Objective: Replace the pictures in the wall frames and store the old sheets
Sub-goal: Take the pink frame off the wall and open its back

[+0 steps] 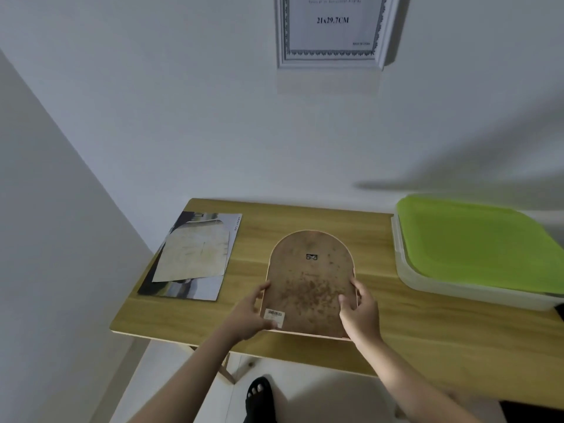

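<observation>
**Arched frame face-down on counter, both hands on it**

Arched frame [308, 282] lies back-up near the middle of the wooden counter [396, 331], arch end toward the wall. Brown backing board shows, with a small metal hanger [311, 257] near the top and a barcode sticker [273, 315] at the lower left corner.

Left hand [248, 315]: grip clamped on the frame's lower left edge, thumb by the sticker. Right hand [360, 312]: grip clamped on the lower right edge, thumb on the backing.

Two sheets [192, 257] lie stacked at the counter's left end, smaller pale one on top of a larger dark one, apart from the frame. Bin with green lid [476, 245] sits at the right end, lid on. White rectangular frame [332, 32] hangs on the wall above, holding a printed insert.
</observation>
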